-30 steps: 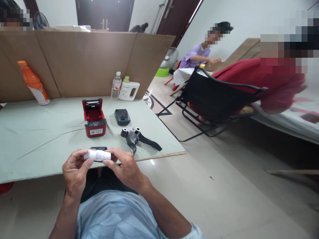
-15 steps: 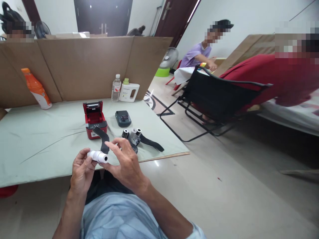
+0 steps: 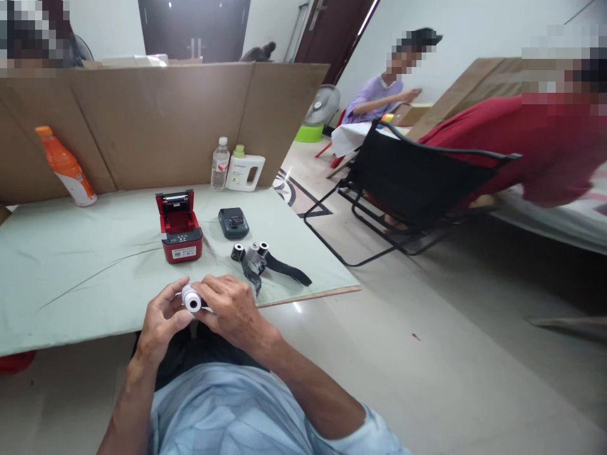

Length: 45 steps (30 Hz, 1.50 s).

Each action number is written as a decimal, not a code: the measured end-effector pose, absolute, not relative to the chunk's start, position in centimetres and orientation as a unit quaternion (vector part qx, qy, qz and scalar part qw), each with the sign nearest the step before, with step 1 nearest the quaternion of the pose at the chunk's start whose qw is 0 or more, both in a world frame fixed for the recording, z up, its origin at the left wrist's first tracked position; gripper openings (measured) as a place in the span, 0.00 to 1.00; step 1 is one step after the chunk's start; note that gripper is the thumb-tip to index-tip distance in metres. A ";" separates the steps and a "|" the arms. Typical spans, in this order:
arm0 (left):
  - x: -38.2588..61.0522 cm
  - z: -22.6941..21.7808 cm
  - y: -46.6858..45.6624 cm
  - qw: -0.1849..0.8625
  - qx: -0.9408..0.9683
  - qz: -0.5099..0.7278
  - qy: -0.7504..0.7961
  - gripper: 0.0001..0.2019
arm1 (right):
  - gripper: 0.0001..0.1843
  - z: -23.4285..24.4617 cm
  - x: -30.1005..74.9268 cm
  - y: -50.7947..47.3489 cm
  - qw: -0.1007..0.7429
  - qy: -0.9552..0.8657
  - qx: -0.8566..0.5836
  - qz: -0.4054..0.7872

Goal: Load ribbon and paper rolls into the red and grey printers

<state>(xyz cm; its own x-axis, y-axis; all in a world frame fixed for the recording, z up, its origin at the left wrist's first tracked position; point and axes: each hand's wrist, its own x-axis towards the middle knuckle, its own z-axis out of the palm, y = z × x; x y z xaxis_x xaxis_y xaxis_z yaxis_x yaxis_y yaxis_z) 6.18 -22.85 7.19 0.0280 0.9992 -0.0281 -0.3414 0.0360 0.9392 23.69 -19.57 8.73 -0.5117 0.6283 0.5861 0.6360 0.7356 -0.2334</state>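
A small white paper roll [image 3: 191, 298] sits between both my hands, its open core facing me. My left hand [image 3: 161, 322] grips it from below and the side, fingers closed. My right hand [image 3: 232, 313] is wrapped over its far end, fingers curled. Both hands hover at the near edge of the pale green table [image 3: 71, 278]. Beyond them stands a red label printer [image 3: 179, 227] with its lid up. To its right lie a dark grey device [image 3: 233, 223] and several small rolls with black strips [image 3: 258, 259].
An orange bottle [image 3: 65, 168], a clear water bottle [image 3: 220, 164] and a white jug [image 3: 245, 170] stand against the cardboard wall [image 3: 156, 120]. A black folding chair [image 3: 403, 183] stands right of the table. Other people are in the background and at the right.
The roll has turned from lying sideways between my fingers to pointing its core at me. The black strip my right hand lifted half a second ago is out of sight.
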 end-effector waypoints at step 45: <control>5.4 9.5 -19.6 0.596 0.486 0.501 0.397 0.34 | 0.13 6.4 24.1 -18.1 0.436 -0.860 -0.261 -0.047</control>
